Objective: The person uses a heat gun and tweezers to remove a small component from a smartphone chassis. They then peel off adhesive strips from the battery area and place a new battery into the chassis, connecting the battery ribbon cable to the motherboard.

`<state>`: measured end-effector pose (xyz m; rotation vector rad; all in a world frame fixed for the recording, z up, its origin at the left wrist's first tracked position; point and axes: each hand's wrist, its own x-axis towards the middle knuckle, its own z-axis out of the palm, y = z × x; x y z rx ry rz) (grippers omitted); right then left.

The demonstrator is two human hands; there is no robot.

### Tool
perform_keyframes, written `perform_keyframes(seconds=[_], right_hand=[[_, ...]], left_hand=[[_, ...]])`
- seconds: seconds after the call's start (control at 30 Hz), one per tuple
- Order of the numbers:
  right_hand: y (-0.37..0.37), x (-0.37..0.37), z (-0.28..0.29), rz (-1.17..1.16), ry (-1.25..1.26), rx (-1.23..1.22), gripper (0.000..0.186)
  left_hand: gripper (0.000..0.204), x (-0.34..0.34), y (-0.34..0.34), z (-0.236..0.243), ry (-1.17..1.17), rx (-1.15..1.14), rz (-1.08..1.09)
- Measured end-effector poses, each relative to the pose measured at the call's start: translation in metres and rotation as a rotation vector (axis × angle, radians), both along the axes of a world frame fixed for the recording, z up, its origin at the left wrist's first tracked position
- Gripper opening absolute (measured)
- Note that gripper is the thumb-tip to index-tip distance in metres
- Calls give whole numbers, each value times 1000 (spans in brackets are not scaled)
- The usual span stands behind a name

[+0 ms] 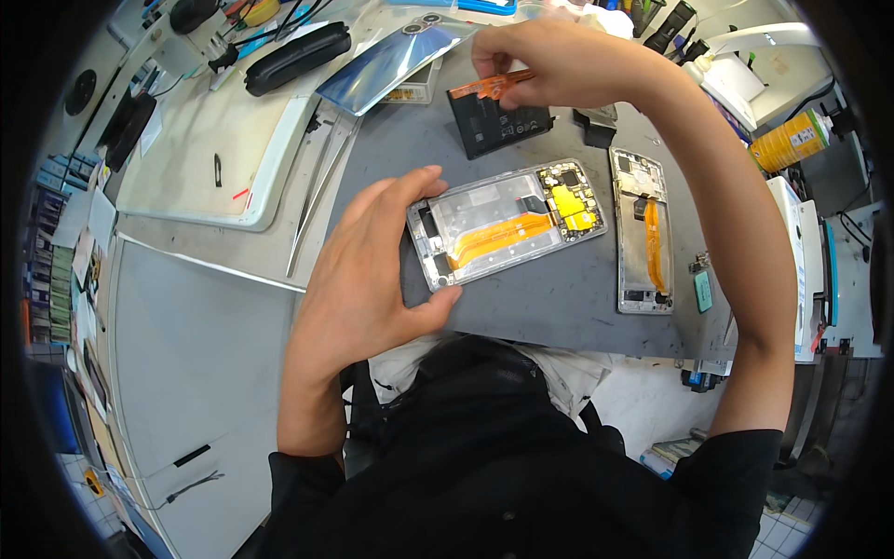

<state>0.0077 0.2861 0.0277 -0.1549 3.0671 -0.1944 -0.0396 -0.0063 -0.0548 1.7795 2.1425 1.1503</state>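
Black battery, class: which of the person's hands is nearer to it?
Right. The right hand is at the upper edge of the black battery, pinching the orange strip; the left hand is apart, below and left, around the left end of the opened phone.

at upper centre, the right hand (533,61) partly hides an orange strip (476,88). the top edge crops a blue object (489,6).

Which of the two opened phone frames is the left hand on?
The left phone frame, with bright yellow patches; the left hand holds its left end. The right phone frame lies untouched.
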Motion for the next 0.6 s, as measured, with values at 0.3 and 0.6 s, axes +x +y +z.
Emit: perform_keyframes(seconds=[0.3,0.6], right_hand=[[-11,29,34,-86,7,-380,13],[-28,59,14,43,-98,-703,17]], left_hand=[[100,2,0,-4,-33,12,14],[106,3,1,-4,0,11,35]])
